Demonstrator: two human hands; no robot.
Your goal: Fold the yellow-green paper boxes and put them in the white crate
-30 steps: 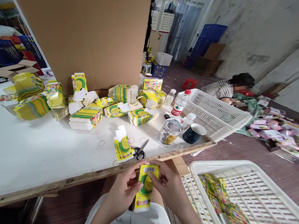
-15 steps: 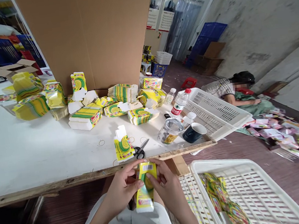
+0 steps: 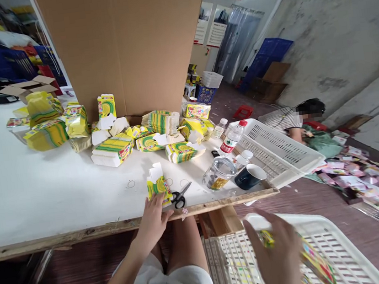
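My left hand (image 3: 153,221) reaches over the table's wooden edge, fingers stretched out, with the fingertips on a small stack of flat yellow-green cartons (image 3: 158,186). My right hand (image 3: 277,256) is over the white plastic basket (image 3: 327,228) by my knee. Its fingers are wrapped round a folded yellow-green carton (image 3: 315,262), which is blurred by motion. More such cartons lie in the basket, mostly hidden by the hand.
Scissors (image 3: 180,197), a glass jar (image 3: 218,174), a dark mug (image 3: 249,176) and a water bottle (image 3: 232,137) stand near the table's right end, beside a second white basket (image 3: 276,149). Carton piles (image 3: 112,149) lie before a tall cardboard sheet (image 3: 126,48). A person (image 3: 295,117) sits on the floor at the right.
Both hands held one carton over my lap. My right hand has since carried it right, over the basket, and my left hand let go and reached up to the stack on the table.
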